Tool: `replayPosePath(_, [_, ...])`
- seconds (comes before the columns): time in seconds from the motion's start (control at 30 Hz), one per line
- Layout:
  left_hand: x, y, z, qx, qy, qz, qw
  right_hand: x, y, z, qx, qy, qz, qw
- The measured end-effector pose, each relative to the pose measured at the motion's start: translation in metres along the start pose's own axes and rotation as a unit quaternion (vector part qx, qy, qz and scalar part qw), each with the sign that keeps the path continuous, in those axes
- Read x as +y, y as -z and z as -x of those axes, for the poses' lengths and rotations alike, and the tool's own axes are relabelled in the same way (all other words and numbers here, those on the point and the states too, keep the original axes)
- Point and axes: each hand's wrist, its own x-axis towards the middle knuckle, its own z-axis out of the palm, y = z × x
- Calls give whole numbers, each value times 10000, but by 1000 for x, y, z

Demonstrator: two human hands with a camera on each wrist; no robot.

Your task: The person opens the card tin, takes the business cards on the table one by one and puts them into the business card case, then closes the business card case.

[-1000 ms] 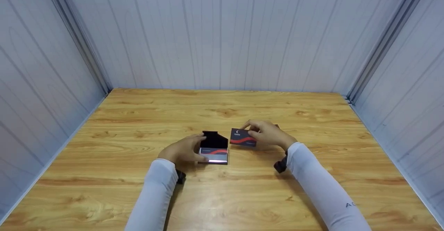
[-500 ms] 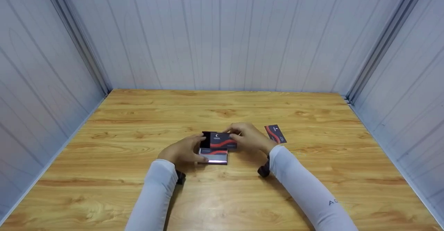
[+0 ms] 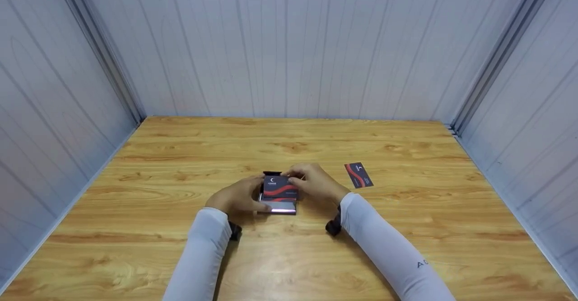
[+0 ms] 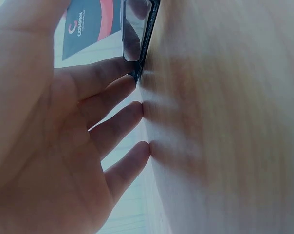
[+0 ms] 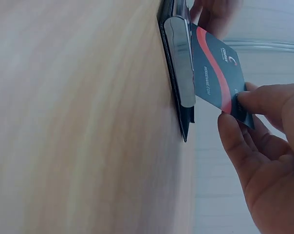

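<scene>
An opened business card case (image 3: pixel 285 206) with a shiny metal front and black lid lies on the wooden table. My left hand (image 3: pixel 237 195) holds its left side, thumb at the front and fingers by the lid; in the left wrist view other fingertips (image 4: pixel 143 148) touch the tabletop. Between thumb and fingers, my right hand (image 3: pixel 317 182) pinches a dark business card (image 3: pixel 276 185) with a red wave by its right end. That card slants over the case, its lower edge close to the metal pocket (image 5: pixel 180 63). Another red-waved card shows inside the pocket.
A second loose business card (image 3: pixel 359 175) lies on the table (image 3: pixel 289 265) to the right of my right hand. Pale panelled walls (image 3: pixel 289 48) enclose the table at the back and both sides.
My right hand has carried the card leftward from beside the case to over it, then a little lower toward the pocket. The loose card came into full view. The left hand has stayed put.
</scene>
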Motion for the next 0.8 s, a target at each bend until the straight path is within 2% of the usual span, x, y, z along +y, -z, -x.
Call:
replayPosePath(0.23, [-2,-1,0,-48,-186,257,9995,-3,-3,0,33,-383,-183,9991])
replayPosePath(0.5, [-2,-2,1,-15,-155,298,9994,-5,-8,-4,-26,-378,-159,9992])
replayPosePath(0.67, [0,-1,2,21,77,63,9999,-5,-10,-4,-241,-308,5,9992])
replayPosePath(0.8, [2,-1,3,-49,283,-265,9992,-5,-9,-1,-617,-256,216,9975])
